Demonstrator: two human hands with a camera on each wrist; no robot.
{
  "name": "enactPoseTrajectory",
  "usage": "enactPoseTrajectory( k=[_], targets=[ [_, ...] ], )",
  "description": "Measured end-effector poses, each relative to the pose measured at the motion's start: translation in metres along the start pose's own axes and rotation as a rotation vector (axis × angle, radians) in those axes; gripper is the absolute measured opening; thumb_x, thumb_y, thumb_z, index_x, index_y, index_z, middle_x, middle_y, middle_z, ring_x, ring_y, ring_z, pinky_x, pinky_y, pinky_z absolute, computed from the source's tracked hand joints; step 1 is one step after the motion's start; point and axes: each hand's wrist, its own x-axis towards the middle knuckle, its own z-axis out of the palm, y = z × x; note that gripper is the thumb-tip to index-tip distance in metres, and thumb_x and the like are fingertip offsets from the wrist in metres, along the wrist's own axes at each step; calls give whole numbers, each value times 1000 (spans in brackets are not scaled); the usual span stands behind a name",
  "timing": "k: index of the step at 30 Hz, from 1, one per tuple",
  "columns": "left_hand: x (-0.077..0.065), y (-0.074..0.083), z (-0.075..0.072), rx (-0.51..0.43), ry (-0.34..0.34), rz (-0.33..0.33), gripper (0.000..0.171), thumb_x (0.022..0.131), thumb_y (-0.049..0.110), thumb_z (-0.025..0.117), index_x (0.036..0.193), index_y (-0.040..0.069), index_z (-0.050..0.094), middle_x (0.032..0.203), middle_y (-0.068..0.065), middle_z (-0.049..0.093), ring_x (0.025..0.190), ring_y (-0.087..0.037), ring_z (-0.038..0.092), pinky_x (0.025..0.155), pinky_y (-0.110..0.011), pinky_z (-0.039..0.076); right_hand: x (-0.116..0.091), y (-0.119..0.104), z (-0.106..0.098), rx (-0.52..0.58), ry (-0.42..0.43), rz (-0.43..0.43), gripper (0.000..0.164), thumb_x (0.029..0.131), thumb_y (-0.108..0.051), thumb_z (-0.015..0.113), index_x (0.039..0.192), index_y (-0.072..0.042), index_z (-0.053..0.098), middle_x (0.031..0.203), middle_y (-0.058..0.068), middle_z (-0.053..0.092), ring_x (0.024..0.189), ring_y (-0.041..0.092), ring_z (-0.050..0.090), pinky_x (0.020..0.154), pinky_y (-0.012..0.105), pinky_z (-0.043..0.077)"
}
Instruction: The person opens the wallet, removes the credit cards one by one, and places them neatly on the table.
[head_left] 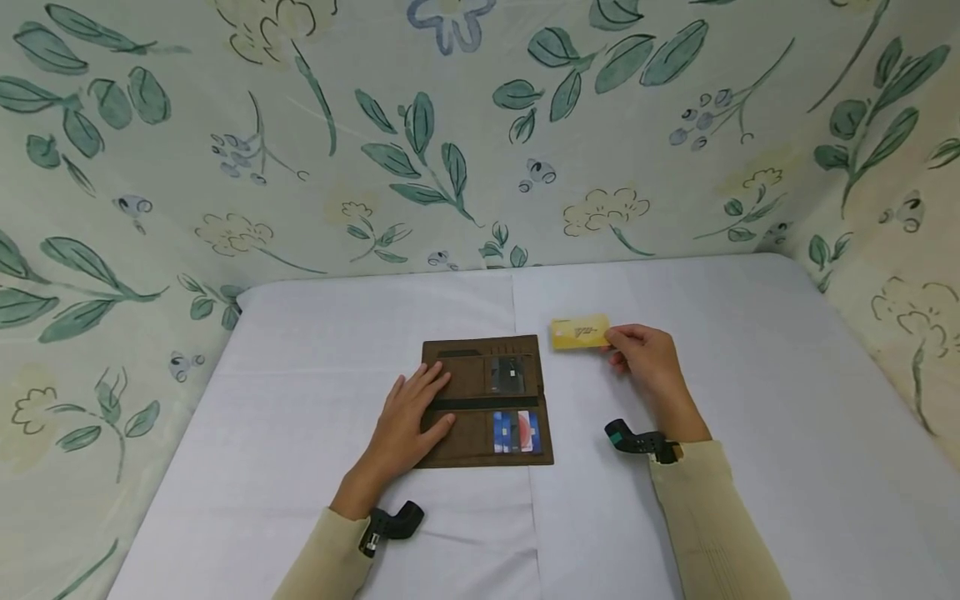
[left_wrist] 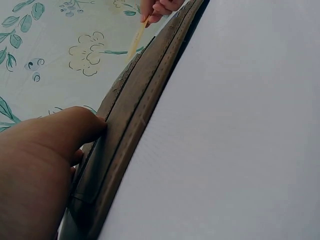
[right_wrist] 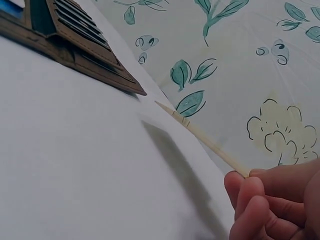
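Note:
A brown wallet [head_left: 465, 446] lies unfolded on the white table, cards showing in its slots on the right half. Across its left edge rests my left hand [head_left: 408, 421], fingers spread on the leather; the left wrist view shows the thumb on the wallet [left_wrist: 132, 107]. Right of the wallet's upper corner, my right hand [head_left: 648, 362] pinches a yellow card [head_left: 579, 332] by its right end. Seen nearly edge-on in the right wrist view, the card [right_wrist: 210, 142] is held above the cloth between thumb and fingers [right_wrist: 250, 200], its shadow falling below.
White cloth [head_left: 300, 375] covers the table. Several blue and white cards [head_left: 504, 432] sit in the wallet's lower slots, and a dark card [head_left: 508, 375] is behind the upper clear window. Leaf-patterned fabric [head_left: 420, 158] hangs behind the table.

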Motion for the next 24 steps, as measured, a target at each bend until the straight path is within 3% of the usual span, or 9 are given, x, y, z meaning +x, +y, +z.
enactPoseTrajectory(
  k=[14,24],
  targets=[
    [1,2,-2,-7,-25,-14,60,92,32,65,144,9,46,152,-9,37,143,-31,27,114,-57,15,11,0,5,9,39,15,36,96,-32,60,119,-5,63,105,15,67,70,14,59,60,20,53],
    [-1,0,-1,11,5,15,61,90,30,67,143,9,47,151,-10,38,141,-33,29,113,-59,17,19,1,10,25,46,41,35,95,-33,61,118,-5,63,103,12,67,68,12,59,59,21,53]
  ],
)
